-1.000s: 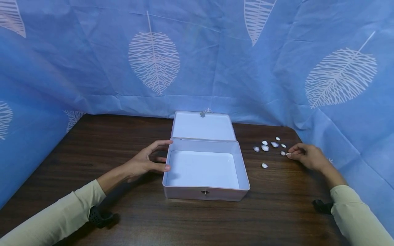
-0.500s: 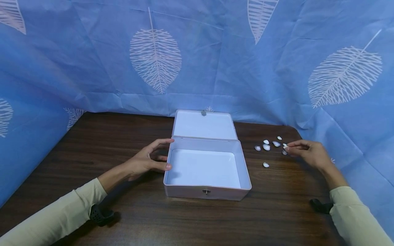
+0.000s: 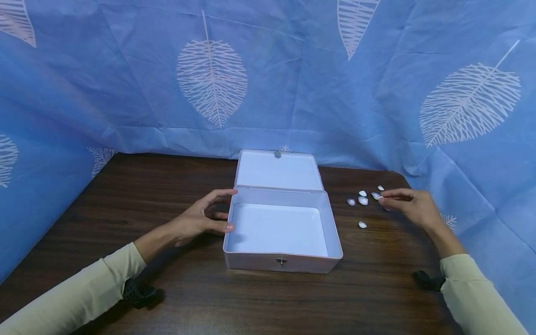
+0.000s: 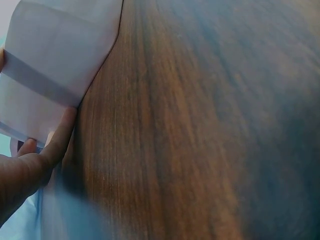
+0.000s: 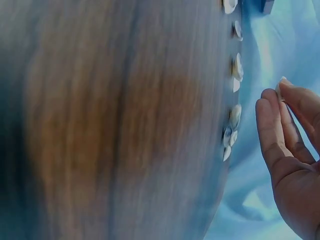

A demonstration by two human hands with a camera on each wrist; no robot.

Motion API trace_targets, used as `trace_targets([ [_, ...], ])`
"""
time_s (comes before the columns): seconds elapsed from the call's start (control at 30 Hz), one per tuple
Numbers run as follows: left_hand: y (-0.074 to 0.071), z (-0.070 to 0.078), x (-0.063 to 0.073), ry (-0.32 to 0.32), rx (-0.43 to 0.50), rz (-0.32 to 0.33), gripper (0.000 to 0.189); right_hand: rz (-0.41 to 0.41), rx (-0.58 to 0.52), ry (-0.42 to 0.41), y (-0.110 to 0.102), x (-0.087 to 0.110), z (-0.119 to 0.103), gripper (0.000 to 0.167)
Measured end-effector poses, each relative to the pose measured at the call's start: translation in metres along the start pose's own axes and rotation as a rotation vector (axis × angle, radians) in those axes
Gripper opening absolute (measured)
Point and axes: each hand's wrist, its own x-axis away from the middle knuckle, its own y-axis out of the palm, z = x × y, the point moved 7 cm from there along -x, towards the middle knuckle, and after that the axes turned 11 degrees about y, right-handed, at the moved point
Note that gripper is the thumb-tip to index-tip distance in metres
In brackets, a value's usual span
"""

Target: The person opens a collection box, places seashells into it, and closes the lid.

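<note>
A pale, rectangular hinged box (image 3: 251, 261) stands on the dark wooden table with its lid (image 3: 278, 170) swung back. Inside, its white floor is bare. My left hand (image 3: 198, 218) rests against the box's left side, thumb and fingers spread along the wall. The left wrist view shows a finger (image 4: 62, 132) at the box's lower edge. To the right of the box, my right hand (image 3: 412, 207) pinches a small white seashell (image 5: 278, 93) between thumb and fingertips, above the table. Several white and purplish shells (image 3: 363, 201) lie near that hand, one (image 3: 362, 224) lying apart toward the front.
A metal clasp (image 3: 281, 261) is on the box's front wall. Blue cloth (image 3: 268, 93) with white leaf prints hangs behind and beside the table (image 3: 268, 302). Black bands (image 3: 140, 294) show at both sleeves.
My right hand has lifted a shell off the table and moved left with it, over the other shells. The left hand stays at the box. The view has shifted slightly.
</note>
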Motion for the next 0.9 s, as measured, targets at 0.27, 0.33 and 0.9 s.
trace_targets([
  [0.27, -0.001, 0.0, 0.0, -0.014, 0.009, 0.011, 0.098, 0.038, 0.058, -0.02, 0.003, 0.003, -0.017, 0.051],
  [0.33, -0.001, 0.001, 0.001, -0.015, 0.01, 0.014, 0.098, 0.037, 0.054, -0.038, 0.004, 0.004, -0.023, 0.051],
  [0.9, -0.001, -0.002, 0.002, -0.028, -0.003, 0.021, 0.097, 0.05, 0.044, -0.203, 0.024, 0.023, -0.079, 0.035],
])
